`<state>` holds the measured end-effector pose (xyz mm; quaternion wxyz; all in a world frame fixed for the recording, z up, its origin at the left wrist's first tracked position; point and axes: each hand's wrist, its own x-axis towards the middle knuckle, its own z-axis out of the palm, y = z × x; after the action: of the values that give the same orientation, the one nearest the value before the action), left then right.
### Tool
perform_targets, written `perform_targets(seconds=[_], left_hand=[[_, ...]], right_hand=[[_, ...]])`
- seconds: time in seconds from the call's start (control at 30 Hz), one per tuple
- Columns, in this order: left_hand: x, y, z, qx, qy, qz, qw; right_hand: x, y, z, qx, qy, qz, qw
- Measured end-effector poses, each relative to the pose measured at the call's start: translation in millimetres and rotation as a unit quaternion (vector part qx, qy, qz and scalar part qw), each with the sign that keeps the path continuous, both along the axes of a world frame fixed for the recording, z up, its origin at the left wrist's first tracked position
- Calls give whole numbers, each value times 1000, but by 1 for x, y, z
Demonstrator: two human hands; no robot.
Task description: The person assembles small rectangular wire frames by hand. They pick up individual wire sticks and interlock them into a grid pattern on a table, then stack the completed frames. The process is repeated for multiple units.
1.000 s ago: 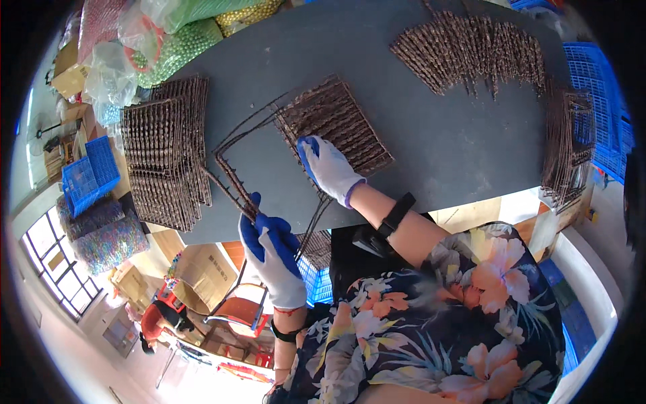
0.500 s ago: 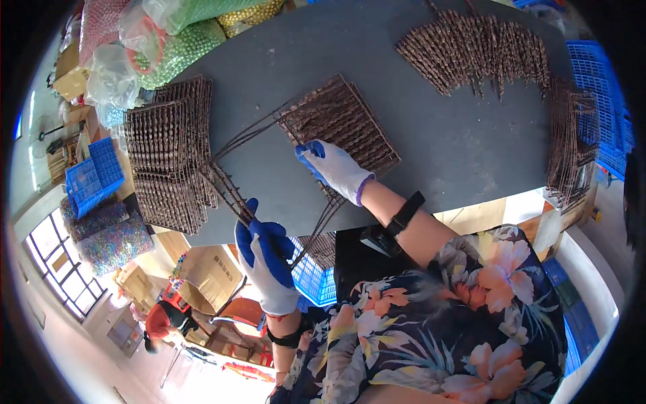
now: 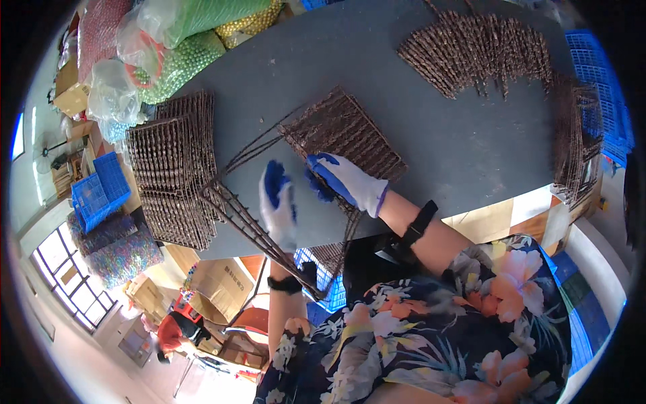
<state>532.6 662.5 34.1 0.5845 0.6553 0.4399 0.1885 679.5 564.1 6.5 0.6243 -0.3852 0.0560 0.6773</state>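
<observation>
A dark brown woven panel [image 3: 350, 135] lies tilted on the grey table, with its thin frame rods [image 3: 252, 232] stretching left and down past my left wrist. My right hand [image 3: 353, 185], in a white glove with blue coating, is closed on the panel's near left edge; its fingertips are partly hidden. My left hand [image 3: 277, 205], gloved alike and slightly blurred, is raised beside the rods with its fingers stretched upward. Nothing shows in its grasp. The rods pass close to its wrist, and I cannot tell whether they touch it.
Stacked woven panels [image 3: 171, 175] stand at the table's left. Bundled brown strips [image 3: 481, 50] lie far right, with more panels [image 3: 575, 138] on the right edge. Bags of beads [image 3: 182, 64] sit far left. Blue crates [image 3: 595, 94] are beyond the right edge; a person [image 3: 176, 333] bends at lower left.
My left hand has let go of the frame rods and moved up toward my right hand. The rods have swung down toward my left wrist. My right hand stays at the panel, shifted slightly right.
</observation>
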Motion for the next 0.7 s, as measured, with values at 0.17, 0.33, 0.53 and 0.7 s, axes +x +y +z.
perform_targets(seconds=[0.17,0.33,0.53,0.7], left_hand=[[51,8,-61,34,-20,-37,999],[56,24,-67,10,-19,-53,998],[44,36,-71,102,-20,-97,990],[50,38,-90,332,33,-122,935]], right_hand=[[10,-9,1,-15,8,7,1000],[13,-8,11,-9,28,-1,1000],[5,-10,11,-8,16,16,1000],[1,-6,17,-53,-111,8,992]])
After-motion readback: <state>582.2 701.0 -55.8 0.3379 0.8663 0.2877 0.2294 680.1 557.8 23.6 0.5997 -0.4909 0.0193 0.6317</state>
